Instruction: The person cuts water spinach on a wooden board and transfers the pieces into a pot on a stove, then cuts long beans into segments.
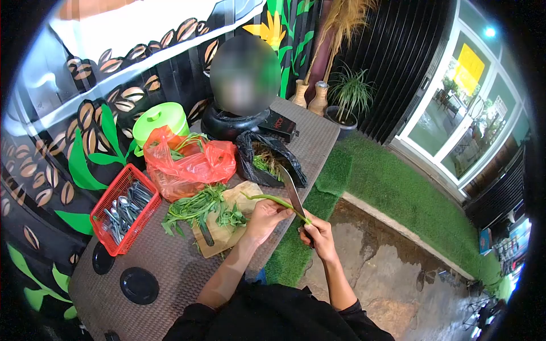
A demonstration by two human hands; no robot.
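Observation:
A long green stem [267,197] is pinched in my left hand [266,220], near the table's right edge. My right hand [319,236] is closed round the handle of a knife [292,190], whose blade points up and crosses the stem. Below and left of my left hand lies a wooden cutting board [213,241] with leafy greens [200,207] heaped on it. Just beyond the hands, a black plastic bag [245,153] stands open with roots and green scraps inside. A red plastic bag [190,165] holding more greens is to its left.
A red basket [120,247] of cutlery, a lime green lidded container [162,120] and two black round dishes [139,285] are on the woven table [182,295]. A black stove [236,124] sits at the back. Potted plants [351,96] stand beyond the table.

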